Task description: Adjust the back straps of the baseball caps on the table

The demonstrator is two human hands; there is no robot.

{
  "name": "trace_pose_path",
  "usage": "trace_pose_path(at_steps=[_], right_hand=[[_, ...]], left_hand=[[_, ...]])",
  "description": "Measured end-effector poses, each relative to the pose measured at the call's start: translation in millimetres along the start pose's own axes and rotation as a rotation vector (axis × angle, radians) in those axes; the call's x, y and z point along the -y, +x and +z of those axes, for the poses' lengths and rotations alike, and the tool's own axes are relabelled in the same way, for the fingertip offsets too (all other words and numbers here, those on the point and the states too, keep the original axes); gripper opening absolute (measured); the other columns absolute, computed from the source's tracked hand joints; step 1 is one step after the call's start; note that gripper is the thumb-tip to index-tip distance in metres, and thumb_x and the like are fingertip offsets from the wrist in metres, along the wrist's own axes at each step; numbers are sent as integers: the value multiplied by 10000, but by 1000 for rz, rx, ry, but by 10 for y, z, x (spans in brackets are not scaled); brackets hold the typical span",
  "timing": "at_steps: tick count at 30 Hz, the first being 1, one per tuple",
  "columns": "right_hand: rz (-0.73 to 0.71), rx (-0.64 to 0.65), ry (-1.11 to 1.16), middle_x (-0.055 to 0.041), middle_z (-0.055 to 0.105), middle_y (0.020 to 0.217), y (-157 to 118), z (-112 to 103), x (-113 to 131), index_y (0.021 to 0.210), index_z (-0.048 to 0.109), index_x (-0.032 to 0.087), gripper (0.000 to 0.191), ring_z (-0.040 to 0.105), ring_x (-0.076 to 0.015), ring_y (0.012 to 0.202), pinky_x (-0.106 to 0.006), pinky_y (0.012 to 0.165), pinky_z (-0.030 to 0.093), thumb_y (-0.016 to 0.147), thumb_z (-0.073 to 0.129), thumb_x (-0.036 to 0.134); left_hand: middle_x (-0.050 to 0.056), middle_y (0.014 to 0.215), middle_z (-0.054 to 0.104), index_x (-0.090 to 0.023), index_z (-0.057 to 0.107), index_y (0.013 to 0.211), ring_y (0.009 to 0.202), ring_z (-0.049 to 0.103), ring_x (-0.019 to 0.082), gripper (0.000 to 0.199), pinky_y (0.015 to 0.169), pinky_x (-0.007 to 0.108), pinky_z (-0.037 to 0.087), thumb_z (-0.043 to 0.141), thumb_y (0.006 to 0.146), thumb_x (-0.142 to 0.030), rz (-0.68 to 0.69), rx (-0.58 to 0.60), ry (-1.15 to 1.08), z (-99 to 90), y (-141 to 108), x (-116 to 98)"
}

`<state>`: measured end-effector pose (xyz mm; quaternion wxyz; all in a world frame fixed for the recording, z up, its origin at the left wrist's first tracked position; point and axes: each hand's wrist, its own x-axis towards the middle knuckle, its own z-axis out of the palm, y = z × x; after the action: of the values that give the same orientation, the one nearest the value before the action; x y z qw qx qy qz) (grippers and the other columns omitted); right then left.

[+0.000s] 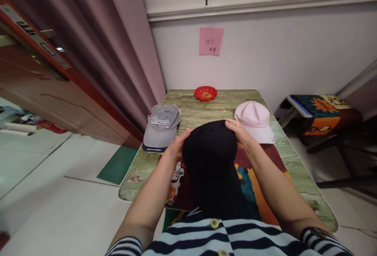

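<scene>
A black cap is held up in front of my striped shirt, its brim pointing down toward me. My left hand grips its left side, the fingers mostly hidden behind it. On the other side, my right hand holds the cap's upper right edge. A grey cap with white lettering and a dark blue brim edge lies on the table at the left, close to my left hand. The pink cap sits at the right, just beyond my right hand.
The green wood-patterned table bears a colourful mat and a red scalloped dish at its far edge. A pink note is on the wall. A curtain and door stand left; a stool-like seat is at the right.
</scene>
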<state>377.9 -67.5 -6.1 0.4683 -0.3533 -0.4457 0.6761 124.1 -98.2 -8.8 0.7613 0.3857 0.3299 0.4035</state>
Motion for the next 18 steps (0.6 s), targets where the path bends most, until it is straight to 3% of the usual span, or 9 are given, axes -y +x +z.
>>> trace_pose_path(at_steps=[3, 8, 11, 14, 18], right_hand=[[59, 34, 63, -53, 767, 800, 45, 5, -135, 865, 720, 208, 384, 735, -225, 774, -337, 721, 589, 691, 845, 527], [90, 21, 118, -52, 785, 885, 102, -39, -241, 893, 735, 206, 357, 738, -209, 818, -320, 774, 588, 714, 842, 496], [42, -10, 140, -48, 781, 1045, 93, -57, -330, 1034, 734, 234, 427, 730, -214, 961, -329, 830, 587, 788, 754, 583], [87, 29, 121, -47, 763, 1132, 36, -37, -432, 1130, 713, 263, 516, 715, -240, 1059, -373, 850, 597, 856, 614, 689], [97, -18, 156, 5, 780, 1073, -26, 10, -518, 1020, 740, 279, 362, 720, -205, 1025, -333, 918, 575, 792, 764, 559]], left_hand=[[128, 948, 792, -141, 744, 1020, 1080, 725, 341, 593, 1014, 468, 552, 595, 828, -683, -89, -43, -100, -34, 42, 142], [138, 971, 793, -106, 748, 1028, 1076, 728, 322, 382, 1041, 440, 545, 651, 835, -421, -170, -122, -157, -2, 74, 95], [134, 1004, 791, -108, 743, 1042, 1107, 717, 314, 395, 1057, 446, 535, 599, 872, -435, -120, -166, -212, 29, 85, 52], [110, 1035, 790, -130, 738, 1048, 1125, 712, 295, 390, 1070, 439, 526, 576, 895, -450, -67, -193, -252, 61, 90, 60], [107, 1002, 793, -132, 747, 1028, 1050, 737, 287, 383, 1030, 425, 547, 629, 874, -463, -76, -159, -226, 121, 91, 84]])
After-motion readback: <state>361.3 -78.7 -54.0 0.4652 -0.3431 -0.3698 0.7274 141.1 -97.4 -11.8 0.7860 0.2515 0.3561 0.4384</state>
